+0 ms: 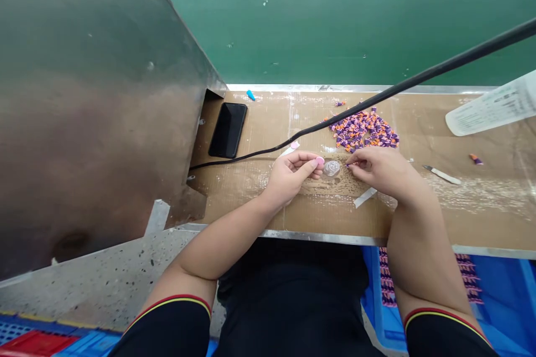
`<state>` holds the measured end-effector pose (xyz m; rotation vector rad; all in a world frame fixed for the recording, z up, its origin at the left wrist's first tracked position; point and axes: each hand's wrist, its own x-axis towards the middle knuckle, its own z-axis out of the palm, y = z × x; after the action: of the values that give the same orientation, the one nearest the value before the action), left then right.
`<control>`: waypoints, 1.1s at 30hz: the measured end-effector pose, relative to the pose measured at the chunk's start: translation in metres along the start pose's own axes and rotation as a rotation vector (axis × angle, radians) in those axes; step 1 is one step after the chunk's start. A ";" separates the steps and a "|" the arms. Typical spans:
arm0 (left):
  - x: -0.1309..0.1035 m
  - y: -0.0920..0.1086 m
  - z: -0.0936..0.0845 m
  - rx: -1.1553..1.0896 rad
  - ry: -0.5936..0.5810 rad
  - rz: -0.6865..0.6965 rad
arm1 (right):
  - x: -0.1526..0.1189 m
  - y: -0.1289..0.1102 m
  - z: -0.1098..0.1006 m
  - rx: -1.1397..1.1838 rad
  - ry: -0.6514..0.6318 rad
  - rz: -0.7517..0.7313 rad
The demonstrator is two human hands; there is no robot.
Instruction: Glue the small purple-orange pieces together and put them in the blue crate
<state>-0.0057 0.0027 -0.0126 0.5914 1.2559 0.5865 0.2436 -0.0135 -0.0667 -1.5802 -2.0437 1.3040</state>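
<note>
My left hand (296, 174) pinches a small round pink disc (320, 161) between thumb and fingertips. Just right of it a clear round dish (331, 168) lies on the cardboard-covered bench (251, 195). My right hand (379, 170) is closed in a pinch on a tiny purple piece (348, 165), mostly hidden by the fingertips. Behind that hand spreads a pile of small purple and orange pieces (364, 129). A white strip (365, 197) lies in front of the right fingers, and another pale strip with a pink spot (292, 148) is behind my left hand.
A black cable (379, 93) crosses above the bench. At left are a phone (228, 130) and a metal housing (104, 95). A craft knife (443, 174), a loose piece (475, 159) and a plastic bottle (492, 106) lie right. Blue crates (502, 295) stand below; a green belt (335, 22) runs behind.
</note>
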 end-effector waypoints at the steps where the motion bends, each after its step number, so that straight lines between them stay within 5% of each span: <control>1: -0.001 0.001 0.000 -0.003 0.003 -0.008 | 0.000 0.000 -0.001 0.005 0.007 0.007; 5: -0.002 0.003 0.001 -0.008 0.015 -0.015 | -0.004 -0.017 -0.005 0.133 0.188 0.017; 8: -0.003 0.003 0.002 0.025 0.021 0.055 | -0.005 -0.041 0.001 0.471 0.342 0.038; 13: -0.006 -0.003 -0.001 0.206 0.031 0.336 | -0.001 -0.069 0.021 0.964 0.345 0.049; 19: -0.005 0.004 -0.002 0.384 -0.010 0.515 | 0.000 -0.073 0.026 0.912 0.406 0.082; 26: -0.006 0.005 0.007 -0.083 0.083 0.207 | -0.002 -0.084 0.033 0.782 0.535 0.003; 33: -0.008 0.003 0.009 -0.117 0.158 0.215 | 0.001 -0.096 0.045 0.736 0.635 -0.069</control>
<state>0.0008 -0.0017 -0.0035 0.5949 1.3048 0.8943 0.1518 -0.0361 -0.0197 -1.3097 -1.0539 1.1308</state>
